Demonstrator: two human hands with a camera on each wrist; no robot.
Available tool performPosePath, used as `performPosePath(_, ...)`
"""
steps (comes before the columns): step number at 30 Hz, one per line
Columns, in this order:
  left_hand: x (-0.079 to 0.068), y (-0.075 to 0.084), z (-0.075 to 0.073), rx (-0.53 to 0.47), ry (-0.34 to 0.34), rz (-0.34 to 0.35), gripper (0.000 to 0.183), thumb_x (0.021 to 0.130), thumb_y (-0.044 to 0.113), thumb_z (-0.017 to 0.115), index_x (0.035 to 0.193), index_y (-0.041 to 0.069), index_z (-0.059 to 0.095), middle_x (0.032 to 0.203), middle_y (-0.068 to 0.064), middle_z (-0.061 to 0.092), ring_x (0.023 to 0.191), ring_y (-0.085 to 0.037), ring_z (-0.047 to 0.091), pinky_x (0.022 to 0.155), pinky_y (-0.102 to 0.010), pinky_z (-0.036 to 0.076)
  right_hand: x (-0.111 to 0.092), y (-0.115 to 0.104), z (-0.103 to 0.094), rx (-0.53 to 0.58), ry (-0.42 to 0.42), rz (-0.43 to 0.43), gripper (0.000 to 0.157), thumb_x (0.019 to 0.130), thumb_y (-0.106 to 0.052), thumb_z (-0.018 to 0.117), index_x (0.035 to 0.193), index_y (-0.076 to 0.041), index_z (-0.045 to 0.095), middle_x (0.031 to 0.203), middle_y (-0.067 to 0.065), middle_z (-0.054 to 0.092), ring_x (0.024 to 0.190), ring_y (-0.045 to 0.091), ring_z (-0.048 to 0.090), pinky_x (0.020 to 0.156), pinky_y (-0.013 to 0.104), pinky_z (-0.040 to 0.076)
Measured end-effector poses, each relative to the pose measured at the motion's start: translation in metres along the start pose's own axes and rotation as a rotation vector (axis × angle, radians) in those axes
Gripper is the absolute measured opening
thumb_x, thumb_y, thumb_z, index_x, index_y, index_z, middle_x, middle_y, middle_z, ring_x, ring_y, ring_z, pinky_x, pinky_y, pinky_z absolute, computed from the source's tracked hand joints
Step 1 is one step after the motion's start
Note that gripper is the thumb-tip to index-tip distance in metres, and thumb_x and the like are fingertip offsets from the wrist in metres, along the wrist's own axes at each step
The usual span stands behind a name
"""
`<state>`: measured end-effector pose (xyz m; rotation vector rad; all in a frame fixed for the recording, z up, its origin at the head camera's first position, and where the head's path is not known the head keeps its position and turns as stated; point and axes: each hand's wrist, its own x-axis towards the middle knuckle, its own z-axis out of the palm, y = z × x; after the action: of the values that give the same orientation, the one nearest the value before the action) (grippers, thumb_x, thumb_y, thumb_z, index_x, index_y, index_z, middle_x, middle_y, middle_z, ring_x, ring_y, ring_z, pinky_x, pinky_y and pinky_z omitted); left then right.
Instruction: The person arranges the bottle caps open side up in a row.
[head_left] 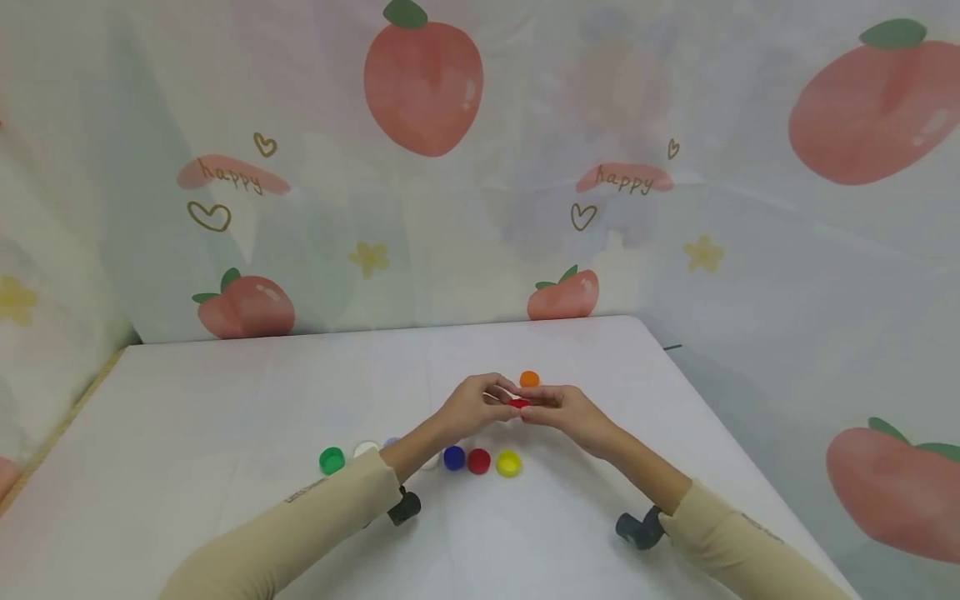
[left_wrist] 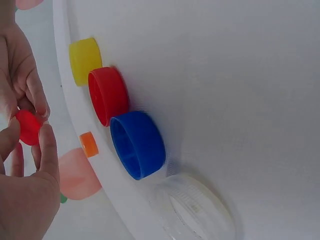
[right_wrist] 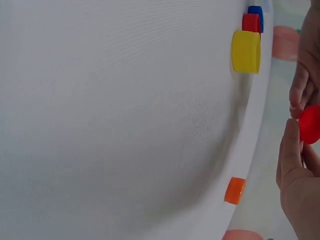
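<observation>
Over the far middle of the table, my left hand and right hand meet at one small red bottle cap. Fingertips of both hands pinch this cap from opposite sides, as the left wrist view shows with the cap between them. An orange cap lies just beyond the hands. Nearer to me, a blue cap, a second red cap and a yellow cap sit in a row, hollow side showing. My left forearm partly hides the caps behind it.
Left along the row are a green cap, a white cap and a pale lilac cap, partly covered. A clear cap stands beside the blue one. The white table ends at a fruit-patterned cloth backdrop.
</observation>
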<state>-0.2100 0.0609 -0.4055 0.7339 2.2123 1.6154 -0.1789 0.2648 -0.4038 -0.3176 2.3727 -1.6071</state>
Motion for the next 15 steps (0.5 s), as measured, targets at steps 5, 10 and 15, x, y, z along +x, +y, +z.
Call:
performPosePath(5, -0.003, 0.002, -0.001, 0.001, -0.018, 0.020, 0.022, 0.085, 0.012, 0.070, 0.105, 0.007, 0.064, 0.096, -0.002, 0.062, 0.092, -0.020, 0.062, 0.078, -0.027, 0.052, -0.003, 0.001, 0.000, -0.105, -0.011, -0.028, 0.052, 0.087, -0.028, 0.069, 0.129, 0.000, 0.054, 0.117, 0.011, 0.061, 0.103, 0.023, 0.060, 0.086, 0.033, 0.050)
performPosePath(10, -0.007, 0.002, 0.004, 0.022, -0.033, -0.035, 0.017, 0.084, 0.012, 0.072, 0.100, 0.008, 0.065, 0.091, 0.001, 0.062, 0.088, -0.016, 0.061, 0.076, -0.026, 0.052, -0.008, 0.006, 0.003, -0.175, -0.049, -0.052, 0.048, 0.087, -0.027, 0.069, 0.125, 0.001, 0.058, 0.109, 0.008, 0.065, 0.096, 0.022, 0.060, 0.081, 0.028, 0.051)
performPosePath(15, -0.009, 0.001, 0.010, 0.050, -0.040, -0.061, 0.017, 0.082, 0.007, 0.072, 0.098, 0.007, 0.066, 0.087, 0.000, 0.062, 0.084, -0.016, 0.061, 0.075, -0.026, 0.052, -0.013, 0.008, 0.006, -0.234, -0.058, -0.069, 0.044, 0.086, -0.027, 0.070, 0.120, -0.002, 0.061, 0.107, 0.005, 0.065, 0.094, 0.022, 0.058, 0.078, 0.027, 0.052)
